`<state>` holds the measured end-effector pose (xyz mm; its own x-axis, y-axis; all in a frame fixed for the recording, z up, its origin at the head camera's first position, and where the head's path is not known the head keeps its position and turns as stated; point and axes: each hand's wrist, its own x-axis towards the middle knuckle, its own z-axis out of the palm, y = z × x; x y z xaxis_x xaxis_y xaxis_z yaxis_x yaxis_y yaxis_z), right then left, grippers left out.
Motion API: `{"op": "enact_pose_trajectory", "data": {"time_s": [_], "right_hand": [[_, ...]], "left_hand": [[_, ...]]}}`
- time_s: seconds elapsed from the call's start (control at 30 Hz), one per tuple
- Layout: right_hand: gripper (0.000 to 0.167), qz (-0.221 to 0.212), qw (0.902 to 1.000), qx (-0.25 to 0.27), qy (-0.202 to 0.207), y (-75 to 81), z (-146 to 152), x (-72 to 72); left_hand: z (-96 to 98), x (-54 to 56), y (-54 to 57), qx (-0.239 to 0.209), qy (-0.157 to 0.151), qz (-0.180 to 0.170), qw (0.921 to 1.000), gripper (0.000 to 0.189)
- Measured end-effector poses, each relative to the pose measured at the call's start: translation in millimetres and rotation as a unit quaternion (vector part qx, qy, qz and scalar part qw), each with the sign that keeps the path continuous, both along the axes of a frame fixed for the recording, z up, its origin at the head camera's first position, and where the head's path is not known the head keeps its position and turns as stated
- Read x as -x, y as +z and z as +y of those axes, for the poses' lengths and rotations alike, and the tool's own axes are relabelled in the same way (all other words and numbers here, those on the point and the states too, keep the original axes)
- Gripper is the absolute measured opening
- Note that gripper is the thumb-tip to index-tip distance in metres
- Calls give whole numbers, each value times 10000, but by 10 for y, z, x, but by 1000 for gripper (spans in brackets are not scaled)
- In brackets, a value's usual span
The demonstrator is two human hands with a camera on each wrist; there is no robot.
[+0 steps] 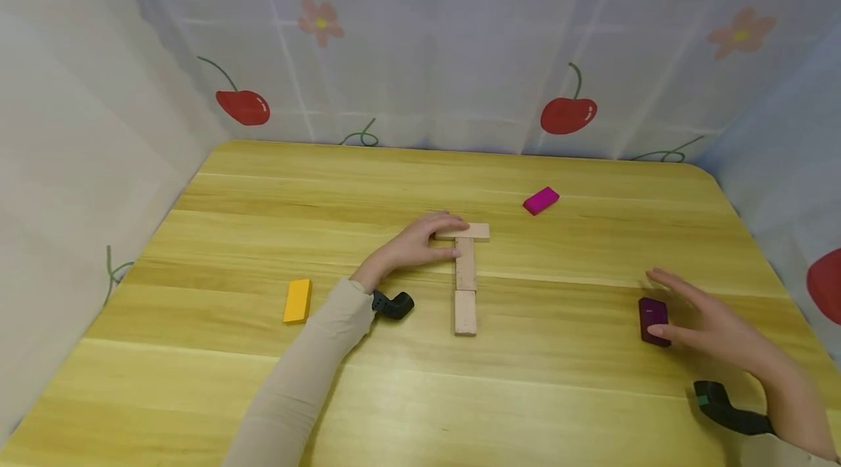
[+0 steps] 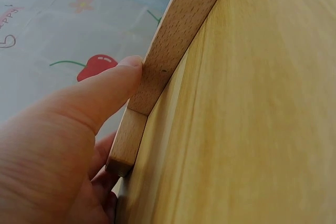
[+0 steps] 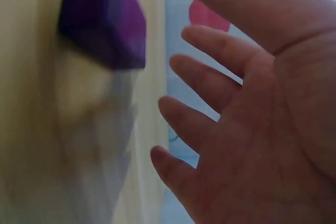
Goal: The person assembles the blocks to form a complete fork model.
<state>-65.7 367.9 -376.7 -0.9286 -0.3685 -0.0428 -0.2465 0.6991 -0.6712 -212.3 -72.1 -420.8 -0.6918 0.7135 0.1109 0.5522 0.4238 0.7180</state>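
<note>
Three plain wooden blocks form a T on the table: a crosspiece block (image 1: 480, 232) at the far end, a middle block (image 1: 465, 270) below it and a near block (image 1: 465, 314). My left hand (image 1: 417, 241) is at the T's upper left, fingers over and behind the crosspiece's left part. Its straight thumb touches the edge of the middle block (image 2: 170, 40), and some fingers are hidden behind the crosspiece end (image 2: 127, 137). My right hand (image 1: 716, 328), fingers spread, hovers beside a dark purple block (image 1: 650, 314), its thumb overlapping it in the head view.
A magenta block (image 1: 542, 201) lies beyond the T to the right. To the left, near the sleeve, is a yellow block (image 1: 298, 300). A printed curtain (image 1: 420, 51) hangs behind the table's far edge. Black wrist mounts (image 1: 394, 305) show below both hands.
</note>
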Motion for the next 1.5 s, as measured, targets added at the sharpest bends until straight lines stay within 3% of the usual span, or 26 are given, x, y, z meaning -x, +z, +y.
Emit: {"op": "enact_pose_trajectory", "data": {"time_s": [0.27, 0.5, 1.07, 1.23, 1.5], "right_hand": [[75, -242, 9997, 9, 87, -156, 133, -31], [74, -309, 9990, 138, 279, -155, 97, -24], [76, 62, 9993, 47, 367, -210, 130, -25], [72, 123, 9992, 141, 353, -229, 143, -34], [70, 435, 9986, -225, 212, -231, 150, -38]], "left_hand": [[0, -5, 3, 76, 44, -30, 10000, 52], [-13, -10, 25, 194, -100, -63, 9997, 62], [-15, -17, 15, 289, -73, -64, 9995, 62], [-46, -32, 28, 123, -6, -141, 9998, 59], [-69, -51, 25, -65, 32, -170, 9998, 57]]}}
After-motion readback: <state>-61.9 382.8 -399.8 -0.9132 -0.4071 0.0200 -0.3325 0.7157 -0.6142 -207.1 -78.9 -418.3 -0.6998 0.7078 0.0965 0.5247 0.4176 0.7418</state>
